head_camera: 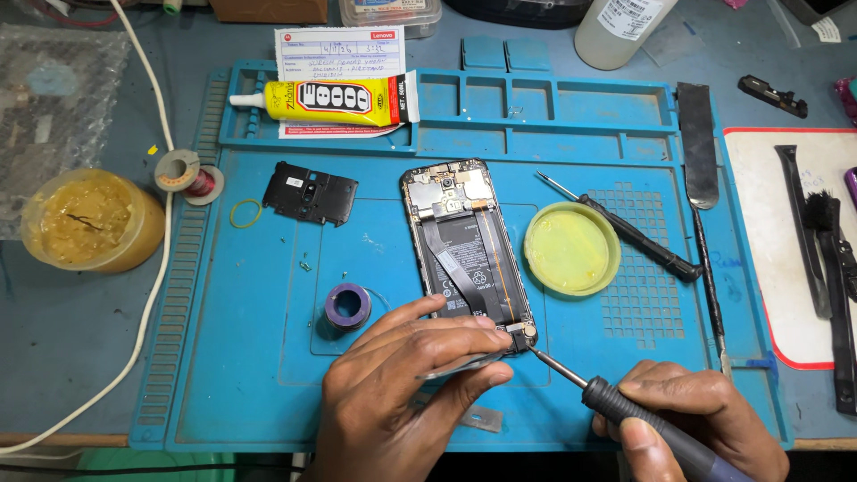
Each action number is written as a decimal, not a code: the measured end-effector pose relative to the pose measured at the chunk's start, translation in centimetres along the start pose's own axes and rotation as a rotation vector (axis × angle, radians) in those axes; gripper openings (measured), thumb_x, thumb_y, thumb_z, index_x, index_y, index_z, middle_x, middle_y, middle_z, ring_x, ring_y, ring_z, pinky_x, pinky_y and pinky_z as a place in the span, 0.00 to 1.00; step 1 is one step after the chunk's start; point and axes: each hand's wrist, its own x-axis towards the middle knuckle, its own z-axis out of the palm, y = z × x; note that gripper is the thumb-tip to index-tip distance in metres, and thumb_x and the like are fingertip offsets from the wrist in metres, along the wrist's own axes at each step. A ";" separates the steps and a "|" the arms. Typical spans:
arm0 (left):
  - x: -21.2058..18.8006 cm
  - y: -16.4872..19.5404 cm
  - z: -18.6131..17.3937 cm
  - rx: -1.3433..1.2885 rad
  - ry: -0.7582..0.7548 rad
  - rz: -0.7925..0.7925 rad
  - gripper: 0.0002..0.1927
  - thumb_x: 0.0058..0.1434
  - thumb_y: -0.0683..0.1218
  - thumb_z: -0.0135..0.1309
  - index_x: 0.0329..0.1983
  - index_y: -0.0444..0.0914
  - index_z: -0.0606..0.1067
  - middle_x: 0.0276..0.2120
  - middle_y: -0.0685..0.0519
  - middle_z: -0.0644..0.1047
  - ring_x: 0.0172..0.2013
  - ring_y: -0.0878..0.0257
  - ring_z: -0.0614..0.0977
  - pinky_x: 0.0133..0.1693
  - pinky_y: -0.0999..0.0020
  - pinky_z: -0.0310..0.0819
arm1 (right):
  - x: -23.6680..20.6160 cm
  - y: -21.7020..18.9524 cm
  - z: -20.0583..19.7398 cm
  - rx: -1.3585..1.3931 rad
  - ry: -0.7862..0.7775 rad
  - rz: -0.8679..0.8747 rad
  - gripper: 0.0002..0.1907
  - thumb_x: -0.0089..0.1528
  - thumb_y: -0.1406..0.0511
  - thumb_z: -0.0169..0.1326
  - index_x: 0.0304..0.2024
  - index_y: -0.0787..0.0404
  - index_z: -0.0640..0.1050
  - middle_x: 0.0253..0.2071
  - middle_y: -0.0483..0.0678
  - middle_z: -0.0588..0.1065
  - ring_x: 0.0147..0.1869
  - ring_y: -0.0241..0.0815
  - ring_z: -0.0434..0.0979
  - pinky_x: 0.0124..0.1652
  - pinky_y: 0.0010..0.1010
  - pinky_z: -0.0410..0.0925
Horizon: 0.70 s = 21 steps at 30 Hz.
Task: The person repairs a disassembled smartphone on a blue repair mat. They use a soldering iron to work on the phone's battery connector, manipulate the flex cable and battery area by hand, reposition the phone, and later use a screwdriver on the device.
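Blue mat (268, 357), opened phone (464, 245), bottom edge hand-hidden

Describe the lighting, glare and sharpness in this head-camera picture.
Head view: even overhead light, soft short shadows under the left hand and right hand; mild glare on the opened phone and the yellow lid; centre of the blue mat sharp; soldering iron handle slightly blurred near the bottom edge; corners bend slightly.

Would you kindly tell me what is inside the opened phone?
Inside the opened phone: a black battery, flat ribbon cables and a top circuit board. The left hand covers its lower-left corner, hiding what's there.
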 end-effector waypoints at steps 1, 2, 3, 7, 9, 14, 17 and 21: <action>0.0 0.0 0.0 -0.002 0.005 0.001 0.12 0.58 0.43 0.68 0.43 0.41 0.78 0.41 0.56 0.86 0.49 0.62 0.89 0.59 0.52 0.79 | 0.1 0.0 0.1 -0.001 0.000 -0.003 0.08 0.62 0.71 0.57 0.42 0.70 0.73 0.27 0.55 0.78 0.31 0.39 0.80 0.35 0.33 0.73; 0.0 0.0 0.0 -0.004 0.010 0.003 0.12 0.58 0.43 0.68 0.43 0.41 0.78 0.41 0.56 0.86 0.49 0.61 0.89 0.59 0.52 0.79 | 0.2 -0.1 0.1 0.002 0.005 -0.004 0.08 0.62 0.71 0.57 0.42 0.70 0.73 0.27 0.55 0.78 0.31 0.39 0.80 0.35 0.33 0.73; 0.0 -0.1 0.1 -0.008 0.010 -0.005 0.12 0.58 0.43 0.68 0.43 0.41 0.78 0.41 0.56 0.86 0.49 0.62 0.89 0.59 0.52 0.79 | 0.2 -0.1 0.2 0.002 0.009 -0.004 0.08 0.62 0.71 0.57 0.42 0.70 0.73 0.27 0.55 0.78 0.32 0.39 0.80 0.35 0.33 0.73; -0.1 -0.3 0.2 -0.017 0.011 0.001 0.12 0.58 0.42 0.68 0.42 0.40 0.78 0.41 0.56 0.86 0.48 0.62 0.89 0.58 0.53 0.80 | 0.0 0.1 0.1 -0.003 0.011 0.006 0.08 0.62 0.72 0.57 0.42 0.70 0.73 0.27 0.55 0.78 0.32 0.39 0.80 0.35 0.33 0.73; -0.1 -0.6 0.2 -0.021 0.013 0.012 0.11 0.58 0.42 0.67 0.42 0.41 0.78 0.41 0.56 0.86 0.48 0.62 0.89 0.58 0.53 0.80 | 0.0 0.2 0.1 -0.005 0.019 0.006 0.08 0.62 0.72 0.57 0.42 0.70 0.73 0.28 0.55 0.76 0.31 0.39 0.80 0.35 0.33 0.73; -0.2 -0.6 0.3 -0.031 0.030 0.014 0.11 0.59 0.41 0.67 0.42 0.40 0.77 0.41 0.57 0.86 0.47 0.63 0.89 0.58 0.54 0.81 | -0.1 0.0 0.5 -0.009 0.040 0.022 0.08 0.62 0.72 0.57 0.41 0.69 0.73 0.28 0.55 0.76 0.31 0.39 0.80 0.35 0.32 0.73; 0.1 -0.4 0.3 -0.020 0.045 0.021 0.10 0.59 0.41 0.67 0.42 0.41 0.77 0.41 0.57 0.85 0.46 0.63 0.90 0.58 0.55 0.81 | 0.0 -0.1 0.7 -0.007 0.057 0.022 0.07 0.62 0.72 0.57 0.41 0.69 0.73 0.27 0.55 0.76 0.31 0.39 0.80 0.35 0.32 0.73; 0.5 -0.1 0.2 0.051 0.032 0.052 0.11 0.59 0.41 0.67 0.42 0.39 0.77 0.38 0.56 0.85 0.44 0.61 0.89 0.55 0.57 0.82 | 0.1 -0.1 0.8 0.001 0.052 0.030 0.07 0.62 0.72 0.56 0.42 0.70 0.74 0.29 0.55 0.77 0.32 0.39 0.80 0.36 0.31 0.73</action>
